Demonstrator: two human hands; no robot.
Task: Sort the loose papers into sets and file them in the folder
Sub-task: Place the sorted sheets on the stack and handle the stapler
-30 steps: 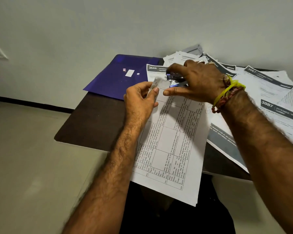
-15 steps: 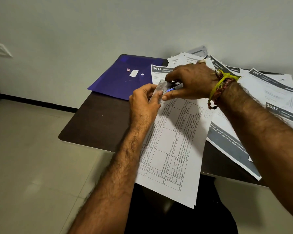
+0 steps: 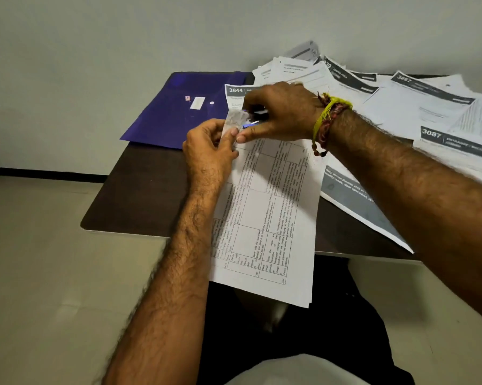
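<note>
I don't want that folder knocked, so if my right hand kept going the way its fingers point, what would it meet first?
Likely the left hand: the right hand points left, thumb already touching it. The purple folder lies beyond.

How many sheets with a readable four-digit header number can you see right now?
3: sheet 3644 behind the hands beside the blue folder, 3667 far right, 3087 at the right edge. Others are partly covered.

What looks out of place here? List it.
The loose white printed sheets at the table's far right lie in a skewed, overlapping heap. The white stapled table-printed set overhangs the dark brown table's near edge.
</note>
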